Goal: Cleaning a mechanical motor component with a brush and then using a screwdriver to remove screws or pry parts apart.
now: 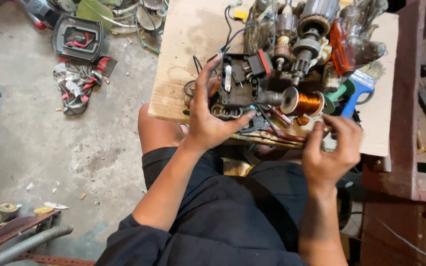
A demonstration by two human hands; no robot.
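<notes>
left hand [208,123] at frame centre with grip clamped on black motor housing [237,81], right hand [331,148] fingers pinched together near copper coil [306,102], wooden desk [183,44] above

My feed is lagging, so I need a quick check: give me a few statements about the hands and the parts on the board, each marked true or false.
1. The left hand grips a black plastic housing at the near edge of the wooden board. True.
2. The copper wire spool lies on the floor. False: it sits on the board, just right of the housing.
3. The right hand holds the orange-handled tool. False: that tool lies untouched further back; the right hand's fingertips work at small parts on the board's near edge.
4. A crumpled cloth lies on the concrete floor to the left. True.
</notes>
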